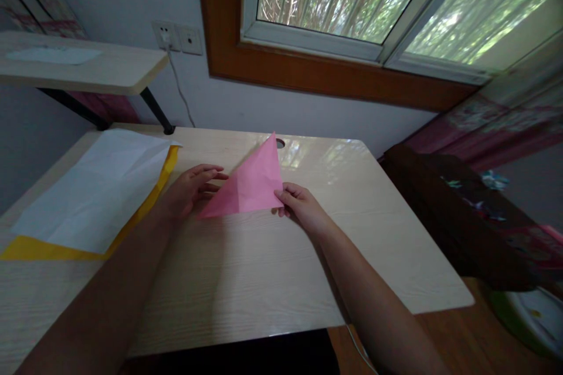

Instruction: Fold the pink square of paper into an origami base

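1. Head view: we see one pink paper (257, 181) in the middle of the frame, over the pale counter (387, 240). It has the shape of a triangle, with its tall tip pointing to the top of the frame. A straight line runs up its lower left part and looks like a crease.

2. Our right hand (295, 200) is closed in a small pinch on the lower right corner of the pink paper. The thumb is on top and the other fingers go under.

3. Our left hand (196, 187) is loosely open, with bent fingers, by the slanted left side of the pink paper. We cannot tell if the fingertips touch it. We see nothing else in this hand.

4. We think the pink paper is very light and thin. It should bend easily, keep any crease we press into it, and tear if we pull hard.

5. Good places to hold it would be the corners and the flat edges, with a soft pinch. The thin left tip looks the floppiest, so we would be gentle there.

6. On the left of the frame, a big white sheet (97, 187) lies on top of a yellow sheet (162, 179).
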### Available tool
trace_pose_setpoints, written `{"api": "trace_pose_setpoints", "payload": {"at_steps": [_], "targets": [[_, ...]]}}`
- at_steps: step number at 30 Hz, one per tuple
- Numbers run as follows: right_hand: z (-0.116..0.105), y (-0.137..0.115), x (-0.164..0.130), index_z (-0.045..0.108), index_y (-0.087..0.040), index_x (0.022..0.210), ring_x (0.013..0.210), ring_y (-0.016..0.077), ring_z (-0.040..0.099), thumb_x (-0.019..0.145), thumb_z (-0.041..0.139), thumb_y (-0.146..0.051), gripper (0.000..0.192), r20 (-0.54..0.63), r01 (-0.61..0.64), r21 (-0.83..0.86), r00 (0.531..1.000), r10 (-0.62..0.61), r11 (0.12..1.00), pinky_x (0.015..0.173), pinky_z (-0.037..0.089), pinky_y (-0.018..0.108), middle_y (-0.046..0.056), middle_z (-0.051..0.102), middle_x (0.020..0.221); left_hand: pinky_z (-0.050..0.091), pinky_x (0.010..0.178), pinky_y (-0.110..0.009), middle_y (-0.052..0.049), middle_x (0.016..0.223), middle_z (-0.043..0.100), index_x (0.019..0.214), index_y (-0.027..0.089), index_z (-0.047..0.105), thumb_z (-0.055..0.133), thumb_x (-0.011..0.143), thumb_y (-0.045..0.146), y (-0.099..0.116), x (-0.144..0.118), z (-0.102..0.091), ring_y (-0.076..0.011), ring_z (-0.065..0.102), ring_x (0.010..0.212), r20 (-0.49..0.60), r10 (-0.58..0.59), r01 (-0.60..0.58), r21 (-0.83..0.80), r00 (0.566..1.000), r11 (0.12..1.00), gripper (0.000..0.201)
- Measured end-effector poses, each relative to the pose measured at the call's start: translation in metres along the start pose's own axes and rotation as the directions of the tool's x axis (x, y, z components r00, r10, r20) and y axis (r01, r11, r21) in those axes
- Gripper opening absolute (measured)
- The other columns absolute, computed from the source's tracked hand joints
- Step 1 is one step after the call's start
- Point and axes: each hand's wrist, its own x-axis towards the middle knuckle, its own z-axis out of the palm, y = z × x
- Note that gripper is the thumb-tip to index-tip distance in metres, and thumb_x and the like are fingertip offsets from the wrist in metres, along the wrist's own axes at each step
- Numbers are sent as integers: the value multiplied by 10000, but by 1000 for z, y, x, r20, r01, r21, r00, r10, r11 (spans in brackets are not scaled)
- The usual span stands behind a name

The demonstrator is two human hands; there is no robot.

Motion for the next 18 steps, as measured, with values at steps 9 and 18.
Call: {"api": "trace_pose_setpoints", "payload": {"at_steps": [9, 18], "targets": [[9, -8, -7, 676, -215, 1144, 537, 91, 544, 930, 654, -533, 383, 174, 28, -103, 985, -10, 994, 450, 366, 210, -18, 644, 719, 553, 781, -295, -100, 1138, 748, 1171, 182, 718, 840, 752, 438, -26, -5, 23, -255, 702, 982, 241, 115, -152, 140, 964, 978, 506], [14, -1, -4, 499, -271, 1073, 662, 134, 705, 914, 720, -434, 318, 42, 190, 60, 980, -193, 980, 587, 509, 239, -38, 725, 806, 492, 719, -262, -26, 954, 728, 1026, 189, 691, 793, 782, 420, -27, 2, 17, -181, 646, 820, -91, 302, -283, 177, 949, 943, 351]]}}
